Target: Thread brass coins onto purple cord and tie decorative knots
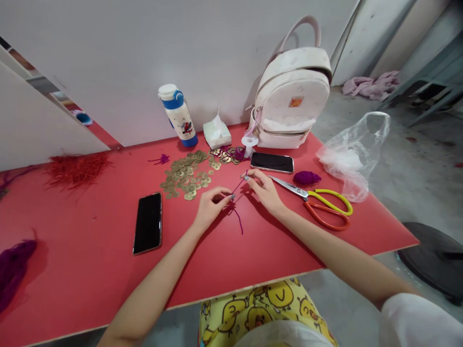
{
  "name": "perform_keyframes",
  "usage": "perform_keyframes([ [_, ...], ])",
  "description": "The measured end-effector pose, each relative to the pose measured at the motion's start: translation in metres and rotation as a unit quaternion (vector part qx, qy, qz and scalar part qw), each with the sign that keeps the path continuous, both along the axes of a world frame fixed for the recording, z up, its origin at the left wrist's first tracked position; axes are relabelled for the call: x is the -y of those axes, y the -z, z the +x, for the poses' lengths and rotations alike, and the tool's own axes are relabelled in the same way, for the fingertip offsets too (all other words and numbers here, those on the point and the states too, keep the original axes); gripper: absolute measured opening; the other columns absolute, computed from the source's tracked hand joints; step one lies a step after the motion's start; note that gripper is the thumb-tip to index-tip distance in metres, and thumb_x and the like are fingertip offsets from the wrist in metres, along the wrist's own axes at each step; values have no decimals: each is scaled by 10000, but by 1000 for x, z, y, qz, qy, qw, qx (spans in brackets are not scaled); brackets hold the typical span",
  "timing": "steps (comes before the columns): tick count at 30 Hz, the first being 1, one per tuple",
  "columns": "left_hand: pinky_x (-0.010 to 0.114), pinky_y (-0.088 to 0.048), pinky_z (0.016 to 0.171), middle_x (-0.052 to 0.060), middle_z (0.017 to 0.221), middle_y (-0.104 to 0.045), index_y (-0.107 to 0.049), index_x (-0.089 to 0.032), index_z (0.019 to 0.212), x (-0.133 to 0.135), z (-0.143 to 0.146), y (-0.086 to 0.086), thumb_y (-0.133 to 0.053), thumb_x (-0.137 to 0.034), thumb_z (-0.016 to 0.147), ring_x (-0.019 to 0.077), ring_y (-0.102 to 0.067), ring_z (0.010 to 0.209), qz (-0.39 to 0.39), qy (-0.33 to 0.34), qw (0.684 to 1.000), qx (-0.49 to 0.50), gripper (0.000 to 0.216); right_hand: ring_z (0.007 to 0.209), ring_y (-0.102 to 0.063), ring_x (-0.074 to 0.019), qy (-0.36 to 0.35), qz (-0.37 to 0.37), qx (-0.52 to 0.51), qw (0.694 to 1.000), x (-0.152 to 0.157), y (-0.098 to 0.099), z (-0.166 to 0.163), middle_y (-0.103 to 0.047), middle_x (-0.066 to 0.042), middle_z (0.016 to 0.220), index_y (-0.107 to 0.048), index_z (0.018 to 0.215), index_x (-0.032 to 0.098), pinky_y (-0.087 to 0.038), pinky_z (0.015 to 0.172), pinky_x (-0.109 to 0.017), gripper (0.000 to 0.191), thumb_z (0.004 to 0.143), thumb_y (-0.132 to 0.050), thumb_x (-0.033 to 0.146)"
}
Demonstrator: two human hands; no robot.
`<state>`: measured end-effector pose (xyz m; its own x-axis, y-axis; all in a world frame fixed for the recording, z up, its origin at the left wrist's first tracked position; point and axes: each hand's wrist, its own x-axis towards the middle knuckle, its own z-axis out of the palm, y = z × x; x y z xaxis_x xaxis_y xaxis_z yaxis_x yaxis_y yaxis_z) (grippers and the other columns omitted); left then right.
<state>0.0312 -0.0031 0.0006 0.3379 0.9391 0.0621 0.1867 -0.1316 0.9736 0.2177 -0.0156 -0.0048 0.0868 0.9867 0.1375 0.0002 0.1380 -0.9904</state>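
Observation:
A thin purple yarn strand (238, 186) stretches between my two hands, just above the red table. My left hand (213, 206) pinches its lower end between thumb and fingertips, and a loose tail hangs down toward me. The other end is pinched by my right hand (265, 193), a little higher and to the right. Brass coins with center holes (184, 171) lie in a loose pile beyond my left hand. To the right of my right hand rest scissors (307, 195) with one yellow and one red handle, blades slightly apart. A purple yarn bundle (306, 178) lies just above them.
Phones lie at left (148, 222) and behind my right hand (272, 162). Along the wall stand a bottle (179, 115), a tissue pack (217, 134) and a white backpack (289, 101). A plastic bag (354, 159) sits at the right edge; red strands (77, 168) lie far left.

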Motion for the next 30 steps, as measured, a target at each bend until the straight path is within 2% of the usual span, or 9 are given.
perform_keyframes([
  [3,217,-457,540,23,724,-666,-694,-171,731,-3,-1,-1,-705,-300,750,110,-589,563,50,-33,998,3,130,1096,-527,-226,35,63,80,994,1,1,1,-495,-88,1217,-617,1018,251,-557,834,-377,216,892,-565,418],
  [5,212,-414,519,23,736,-651,-697,-168,709,-6,-1,-1,-709,-300,749,94,-539,550,70,-48,996,13,139,1215,-454,-257,44,94,141,985,2,1,1,-483,-102,1263,-639,993,248,-507,945,-441,174,914,-545,371],
  [10,219,-379,517,28,723,-620,-705,-167,701,-7,-2,0,-709,-308,748,111,-523,591,80,-63,994,47,148,1253,-425,-275,-53,128,249,959,8,1,-6,-559,-85,1289,-700,897,240,-326,1095,-542,178,939,-541,309],
  [14,219,-374,509,27,746,-625,-710,-171,714,-5,-1,2,-712,-308,753,103,-507,571,77,-55,995,33,142,1255,-406,-284,-123,136,260,948,11,7,-15,-547,-84,1336,-722,903,241,-360,1065,-534,112,878,-648,321],
  [17,226,-399,535,28,736,-632,-710,-178,720,-3,-2,2,-688,-293,780,119,-533,601,105,-71,992,-10,131,1227,-426,-274,-113,141,253,951,12,6,-16,-574,-83,1289,-703,814,228,-370,1054,-522,120,887,-630,288],
  [20,248,-442,617,32,742,-648,-719,-193,742,-2,-3,1,-666,-286,811,150,-577,679,149,-81,982,-84,128,1216,-435,-270,-87,151,260,950,12,1,-10,-578,-88,1256,-683,861,236,-341,1066,-536,161,932,-540,259],
  [25,247,-428,646,26,786,-664,-748,-226,823,2,-5,1,-658,-337,845,145,-592,685,189,-19,968,-166,145,1213,-425,-269,-86,152,269,947,12,-6,-5,-554,-96,1246,-630,821,218,-341,1060,-521,209,956,-482,274],
  [28,257,-441,678,36,806,-675,-750,-232,810,4,-5,0,-665,-331,843,154,-606,716,195,58,971,-123,135,1189,-436,-254,-83,132,252,955,11,-5,-5,-557,-97,1199,-586,801,214,-345,1053,-498,215,965,-475,299],
  [30,274,-454,694,45,795,-679,-744,-227,770,5,-4,-2,-676,-340,832,162,-606,718,188,82,975,-81,146,1176,-448,-245,-83,121,238,960,10,-3,-6,-554,-98,1176,-559,796,212,-353,1043,-477,212,968,-472,300],
])
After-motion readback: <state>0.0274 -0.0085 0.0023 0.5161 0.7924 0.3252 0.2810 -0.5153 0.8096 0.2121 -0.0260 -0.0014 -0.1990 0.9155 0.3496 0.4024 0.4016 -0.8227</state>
